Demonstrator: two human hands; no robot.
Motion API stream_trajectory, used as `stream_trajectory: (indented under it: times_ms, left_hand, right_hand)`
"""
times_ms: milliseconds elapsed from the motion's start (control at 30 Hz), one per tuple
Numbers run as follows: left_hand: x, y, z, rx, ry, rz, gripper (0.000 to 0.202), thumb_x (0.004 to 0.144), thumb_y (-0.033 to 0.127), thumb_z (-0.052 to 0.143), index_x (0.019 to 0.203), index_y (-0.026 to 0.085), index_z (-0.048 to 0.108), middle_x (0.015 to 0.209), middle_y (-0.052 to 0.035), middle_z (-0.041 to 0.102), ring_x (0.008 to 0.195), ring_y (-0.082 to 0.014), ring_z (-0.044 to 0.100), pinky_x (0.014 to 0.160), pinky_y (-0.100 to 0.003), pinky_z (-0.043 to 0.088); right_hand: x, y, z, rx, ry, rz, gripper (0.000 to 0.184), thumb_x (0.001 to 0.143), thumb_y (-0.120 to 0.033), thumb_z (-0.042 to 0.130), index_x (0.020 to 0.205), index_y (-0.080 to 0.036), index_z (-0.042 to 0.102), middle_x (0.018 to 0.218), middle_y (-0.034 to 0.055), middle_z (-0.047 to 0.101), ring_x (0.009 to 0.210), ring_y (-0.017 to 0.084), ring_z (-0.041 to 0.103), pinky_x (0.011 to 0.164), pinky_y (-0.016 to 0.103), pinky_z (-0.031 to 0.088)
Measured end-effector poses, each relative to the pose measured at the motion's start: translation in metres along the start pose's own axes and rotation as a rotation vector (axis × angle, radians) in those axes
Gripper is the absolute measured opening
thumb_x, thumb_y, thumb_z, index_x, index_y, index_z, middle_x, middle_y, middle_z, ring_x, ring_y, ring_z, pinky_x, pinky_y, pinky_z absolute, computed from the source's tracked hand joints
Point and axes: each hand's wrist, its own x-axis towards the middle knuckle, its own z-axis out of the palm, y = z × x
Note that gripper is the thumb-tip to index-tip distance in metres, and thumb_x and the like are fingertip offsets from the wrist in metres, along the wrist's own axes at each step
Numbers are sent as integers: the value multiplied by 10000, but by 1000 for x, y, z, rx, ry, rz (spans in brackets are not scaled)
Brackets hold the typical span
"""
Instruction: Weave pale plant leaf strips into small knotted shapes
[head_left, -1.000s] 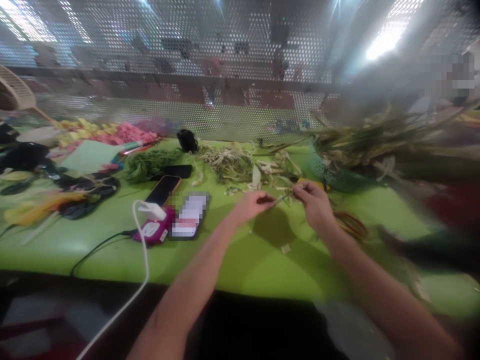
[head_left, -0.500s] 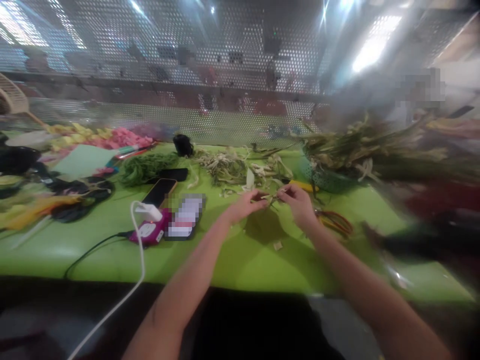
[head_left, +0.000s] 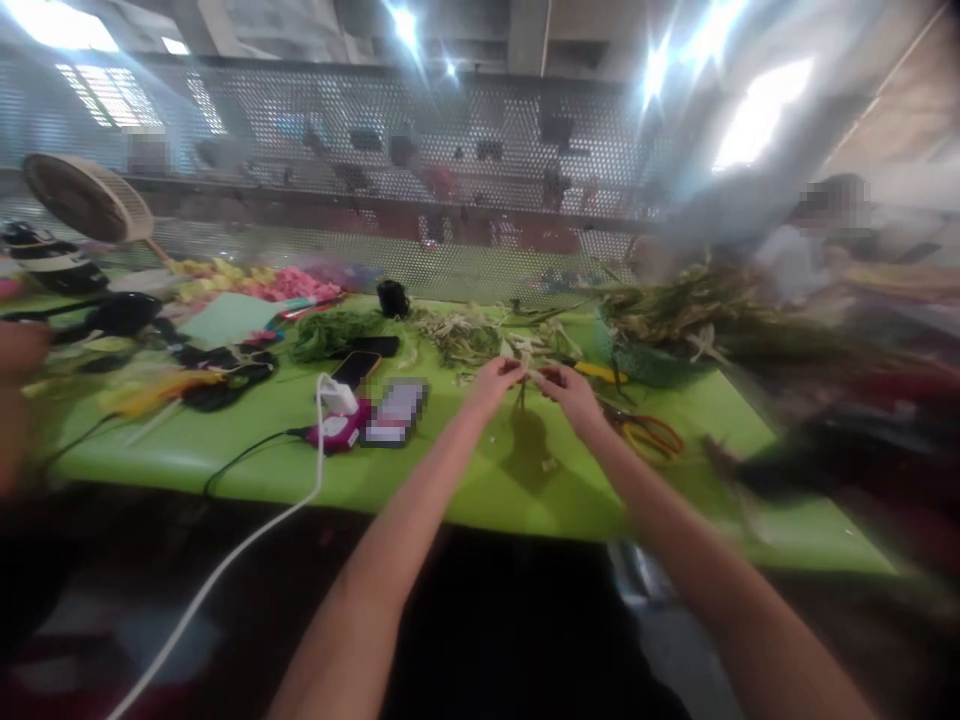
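Note:
Over the green tabletop (head_left: 465, 485), my left hand (head_left: 499, 380) and my right hand (head_left: 570, 390) almost meet. Pinched between their fingertips is a pale, dry plant strip (head_left: 527, 370) with a darker end hanging down; blur hides its exact shape. Just behind the hands lies a loose heap of dried plant strips (head_left: 461, 335). A yellow-handled tool (head_left: 600, 372) is beyond my right hand, partly covered by it. Orange-handled scissors (head_left: 652, 436) rest to the right of my right wrist.
At right, dried stalks (head_left: 690, 300) overflow a green basket (head_left: 645, 365). To the left lie phones (head_left: 397, 412), a purple power adapter (head_left: 341, 425) with a white cable (head_left: 247, 550), and green fibre (head_left: 330, 335). Another person's arm (head_left: 19, 400) shows at the left edge.
My hands have drawn closer together around the strip, which now stands more upright. The view has shifted, bringing a fan and another person's arm into sight at the left.

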Motion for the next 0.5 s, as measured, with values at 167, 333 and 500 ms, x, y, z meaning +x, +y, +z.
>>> stream_trajectory:
  times_ms: [167, 333, 500]
  left_hand:
    - [-27, -11, 11, -348, 198, -69, 307, 658, 343, 755, 861, 185, 588, 845, 4, 668, 765, -96, 617, 714, -232, 446]
    - [-40, -22, 11, -399, 251, -138, 276, 657, 309, 748, 808, 167, 566, 756, 8, 657, 666, -83, 609, 659, -224, 437]
    - [-40, -22, 10, -382, 239, -131, 270, 694, 331, 736, 772, 164, 539, 669, 28, 612, 595, -79, 589, 689, -252, 479]
  right_hand:
    - [-28, 16, 17, -107, 11, -19, 309, 654, -435, 714, 798, -167, 662, 747, 38, 683, 668, 162, 571, 656, 310, 444]
    - [-38, 31, 24, -164, 18, -77, 239, 682, -419, 666, 738, -190, 630, 683, 17, 646, 650, 168, 544, 661, 318, 428]
    - [-36, 37, 17, -260, 44, -141, 200, 728, -388, 621, 766, -193, 649, 683, 15, 634, 649, 175, 525, 652, 313, 399]
